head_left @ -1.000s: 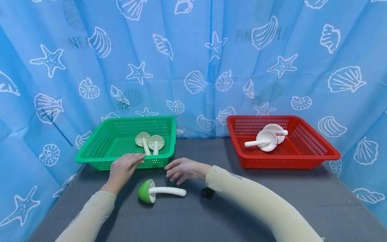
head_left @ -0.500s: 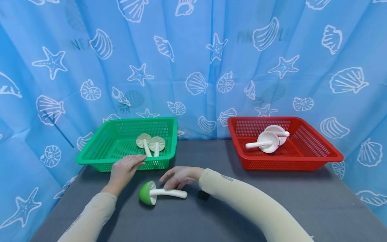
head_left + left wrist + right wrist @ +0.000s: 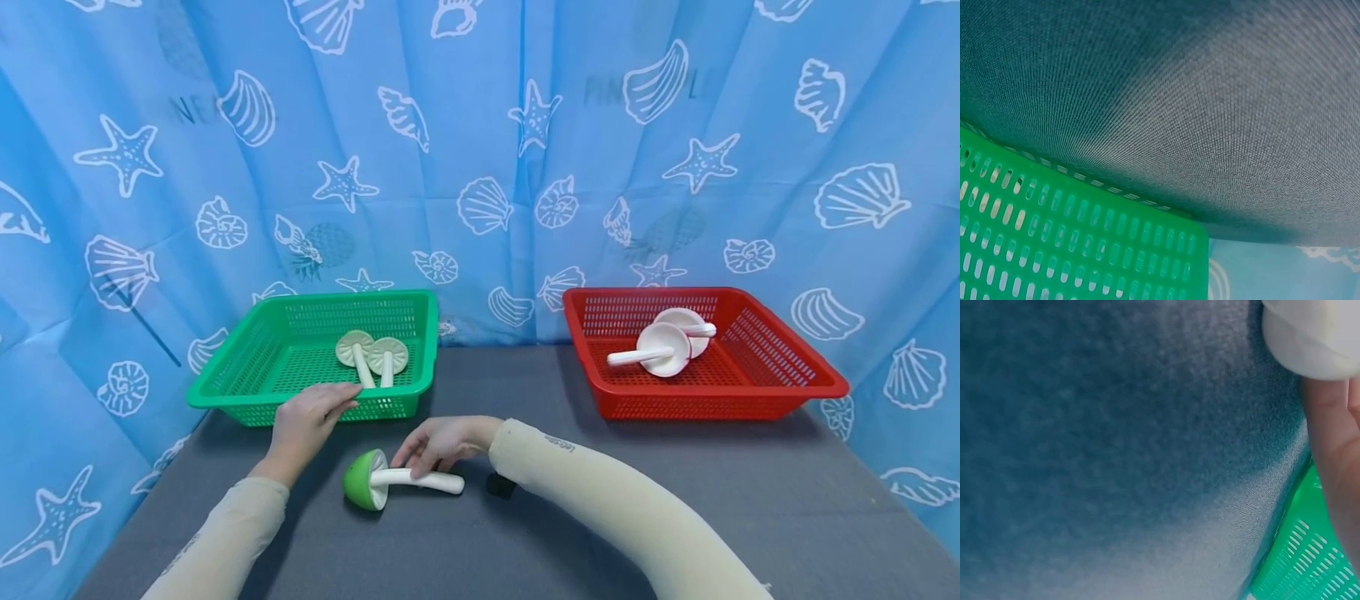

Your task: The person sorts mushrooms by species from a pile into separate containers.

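On the grey cloth lies a toy mushroom [image 3: 366, 480] with a green cap and a white stem. My right hand [image 3: 446, 442] pinches that stem from above, thumb on the near side and fingers behind it. Seen from the right wrist, the white stem [image 3: 1313, 340] covers part of the fingers. My left hand [image 3: 306, 421] grips the front rim of a green basket [image 3: 251, 408], fingers over the edge and thumb outside. Two pale mushrooms [image 3: 387, 354] lie inside that basket, stems toward its front. The left wrist view shows only basket wall and cloth, no hand.
At the back right stands a red basket [image 3: 697, 406] holding two white mushrooms [image 3: 663, 348], one overlapping the other. A blue shell-print curtain [image 3: 480, 167] hangs behind both baskets. Grey cloth [image 3: 570, 550] covers the table.
My right hand has come down and toward the mushroom, and its fingers have closed on the stem. The left hand has stayed at the basket rim.
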The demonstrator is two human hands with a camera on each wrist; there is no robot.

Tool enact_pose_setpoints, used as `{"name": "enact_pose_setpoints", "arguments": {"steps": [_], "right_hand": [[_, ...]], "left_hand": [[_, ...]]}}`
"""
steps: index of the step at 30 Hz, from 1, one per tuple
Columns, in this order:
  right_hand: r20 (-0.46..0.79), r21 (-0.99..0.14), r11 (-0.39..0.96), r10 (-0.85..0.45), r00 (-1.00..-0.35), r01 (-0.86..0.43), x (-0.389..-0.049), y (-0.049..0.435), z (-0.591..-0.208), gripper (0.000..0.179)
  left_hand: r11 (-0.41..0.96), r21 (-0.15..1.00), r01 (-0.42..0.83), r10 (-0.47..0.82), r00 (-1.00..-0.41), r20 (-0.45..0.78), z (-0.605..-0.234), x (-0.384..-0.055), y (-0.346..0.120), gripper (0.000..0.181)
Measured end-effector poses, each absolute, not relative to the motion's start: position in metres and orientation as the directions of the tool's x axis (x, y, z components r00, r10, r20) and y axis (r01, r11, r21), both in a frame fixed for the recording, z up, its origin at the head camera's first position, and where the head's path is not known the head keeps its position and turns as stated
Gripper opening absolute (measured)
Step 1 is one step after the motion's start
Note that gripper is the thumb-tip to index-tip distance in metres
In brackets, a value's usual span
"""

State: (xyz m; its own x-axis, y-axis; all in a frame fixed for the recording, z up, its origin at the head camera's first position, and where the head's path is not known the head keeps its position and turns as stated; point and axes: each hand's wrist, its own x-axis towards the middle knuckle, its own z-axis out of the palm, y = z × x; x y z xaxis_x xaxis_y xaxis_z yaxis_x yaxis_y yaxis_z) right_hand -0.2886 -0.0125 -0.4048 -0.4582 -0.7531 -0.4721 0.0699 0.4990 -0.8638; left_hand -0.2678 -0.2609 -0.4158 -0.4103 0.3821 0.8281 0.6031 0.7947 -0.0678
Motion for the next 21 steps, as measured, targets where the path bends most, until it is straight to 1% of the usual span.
{"name": "enact_pose_setpoints", "arguments": {"steps": [9,16,21], "right_hand": [[-0.447,-0.878,0.470,-0.732,-0.515,0.094,-0.284,0.001,-0.399,0.029],[-0.419,-0.903,0.405,-0.751,-0.510,0.146,-0.283,0.016,-0.390,0.030],[-0.398,-0.915,0.374,-0.769,-0.501,0.153,-0.286,0.027,-0.379,0.031]], "left_hand": [[0.789,-0.072,0.610,0.384,-0.398,0.833,-0.414,-0.266,-0.259,0.055],[0.784,-0.071,0.617,0.381,-0.387,0.840,-0.414,-0.268,-0.259,0.054],[0.782,-0.071,0.619,0.380,-0.384,0.841,-0.415,-0.268,-0.260,0.054]]}}
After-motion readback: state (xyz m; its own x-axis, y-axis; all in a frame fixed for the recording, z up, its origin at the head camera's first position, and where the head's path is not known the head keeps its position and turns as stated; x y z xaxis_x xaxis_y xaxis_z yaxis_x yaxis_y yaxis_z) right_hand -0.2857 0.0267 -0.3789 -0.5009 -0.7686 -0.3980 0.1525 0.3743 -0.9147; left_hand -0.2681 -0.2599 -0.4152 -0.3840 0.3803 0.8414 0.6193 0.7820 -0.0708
